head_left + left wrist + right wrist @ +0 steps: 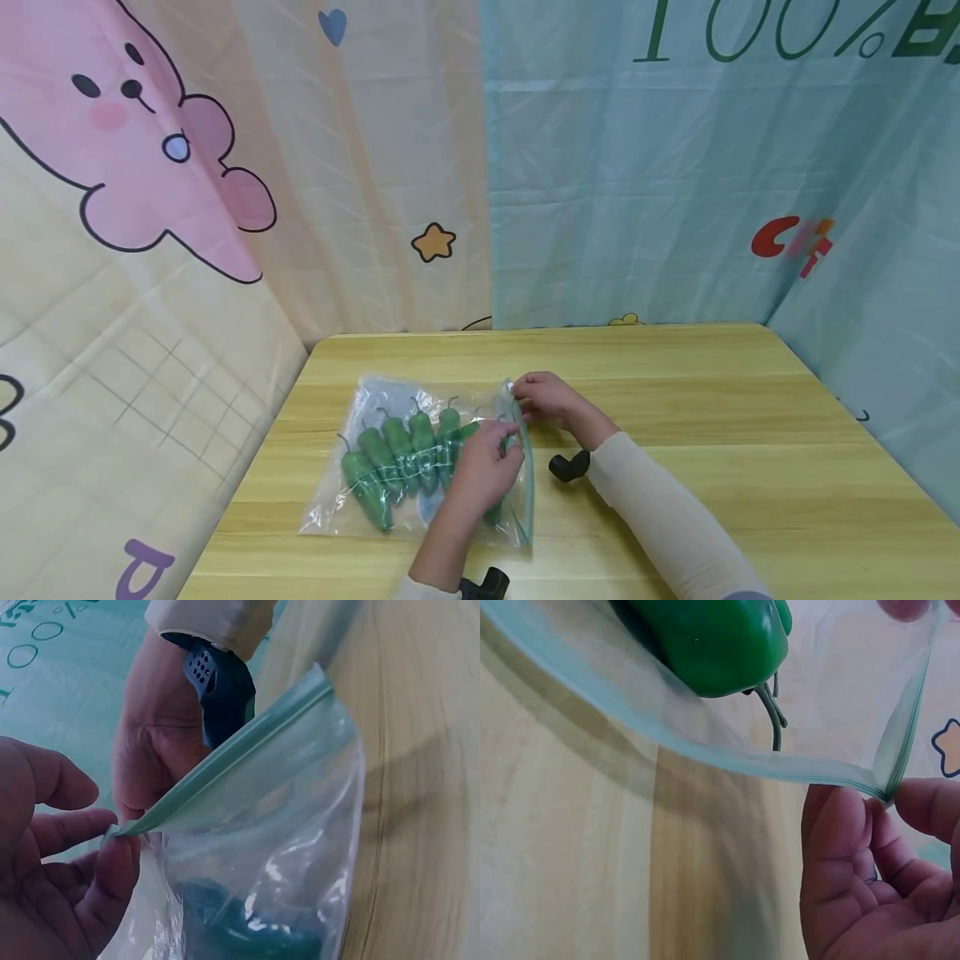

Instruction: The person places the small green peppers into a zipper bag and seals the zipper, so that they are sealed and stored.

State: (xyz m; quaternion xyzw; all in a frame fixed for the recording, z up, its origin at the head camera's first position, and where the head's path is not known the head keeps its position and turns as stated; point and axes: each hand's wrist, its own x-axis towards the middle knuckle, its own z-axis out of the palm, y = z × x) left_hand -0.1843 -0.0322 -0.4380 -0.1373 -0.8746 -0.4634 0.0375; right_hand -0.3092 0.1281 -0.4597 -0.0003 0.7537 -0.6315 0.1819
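A clear zip bag (330, 500) lies on the table with its green-edged opening toward the right. Inside it, several green peppers (397, 446) lie side by side, stems pointing to the far side. My left hand (487, 467) reaches over the bag and pinches the green zip edge (232, 754), as the left wrist view shows. At the far corner of the opening, my right hand (551, 400) grips the zip strip (817, 778) between thumb and fingers. One pepper (712, 645) shows close behind the gaping edge in the right wrist view.
The wooden table (750, 467) extends to the right of the bag. Printed curtains (637, 183) hang behind it and along both sides. Black wrist mounts (570, 467) sit at both wrists.
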